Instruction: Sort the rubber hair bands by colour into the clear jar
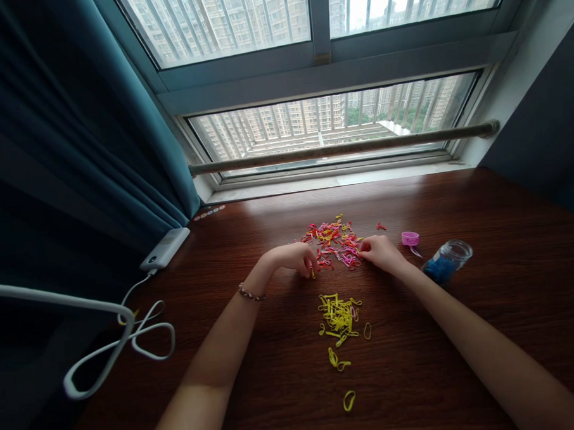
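A mixed pile of small pink, red and yellow rubber bands [333,233] lies on the dark wooden table. At its left edge, my left hand [296,258] is closed with fingers curled down, a yellow rubber band [313,275] at the fingertips. My right hand [382,251] pinches at the pile's right side; what its fingertips hold is too small to make out. Nearer to me is a heap of yellow rubber bands [338,315], with a pink one among them. Several loose yellow bands [349,400] lie in front of that heap.
Right of my right hand, a glass jar [455,253] with blue contents lies tilted, near a pink ring-shaped item [410,238]. On the left are a white power strip [165,248], a looped white cable [152,328] and a blue curtain [135,120]. A window rail [350,147] runs behind the table.
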`<state>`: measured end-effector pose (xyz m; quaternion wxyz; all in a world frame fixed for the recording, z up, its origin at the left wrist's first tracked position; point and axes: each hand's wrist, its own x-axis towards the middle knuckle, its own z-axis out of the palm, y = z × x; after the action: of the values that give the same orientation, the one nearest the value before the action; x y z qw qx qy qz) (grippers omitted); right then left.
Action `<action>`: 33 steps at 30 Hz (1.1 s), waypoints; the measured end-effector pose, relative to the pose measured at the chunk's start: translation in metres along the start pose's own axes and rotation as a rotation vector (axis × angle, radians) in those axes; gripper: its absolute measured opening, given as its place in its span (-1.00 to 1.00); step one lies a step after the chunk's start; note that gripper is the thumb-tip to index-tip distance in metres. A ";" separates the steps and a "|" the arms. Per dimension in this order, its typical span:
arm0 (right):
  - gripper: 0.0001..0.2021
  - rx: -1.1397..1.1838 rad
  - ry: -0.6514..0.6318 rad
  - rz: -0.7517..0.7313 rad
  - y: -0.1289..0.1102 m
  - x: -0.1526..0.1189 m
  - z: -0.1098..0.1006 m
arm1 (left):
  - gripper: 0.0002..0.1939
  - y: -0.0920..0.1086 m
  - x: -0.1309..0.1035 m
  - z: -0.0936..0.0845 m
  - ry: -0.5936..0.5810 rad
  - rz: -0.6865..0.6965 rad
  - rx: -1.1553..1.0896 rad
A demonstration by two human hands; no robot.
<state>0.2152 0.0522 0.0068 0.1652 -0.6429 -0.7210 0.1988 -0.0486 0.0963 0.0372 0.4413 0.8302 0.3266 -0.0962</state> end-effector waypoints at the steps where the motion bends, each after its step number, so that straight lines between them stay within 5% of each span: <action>1: -0.89 -0.004 0.003 0.000 0.000 0.000 0.000 | -0.76 -0.002 0.002 0.002 0.015 -0.001 0.028; 19: -0.88 0.024 -0.013 0.007 0.004 0.003 -0.001 | -0.91 0.003 0.008 0.010 0.112 0.058 0.170; 26: -0.78 -0.031 0.033 0.052 0.003 0.002 -0.002 | -0.91 0.042 -0.013 0.002 0.151 0.278 0.133; 33: -0.84 -0.012 0.084 0.084 0.007 0.004 0.003 | -0.87 0.077 -0.016 0.018 -0.099 0.287 -0.078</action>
<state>0.2196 0.0571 0.0006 0.1830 -0.6815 -0.6868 0.1740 -0.0105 0.0441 0.0855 0.4982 0.8448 0.1858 -0.0603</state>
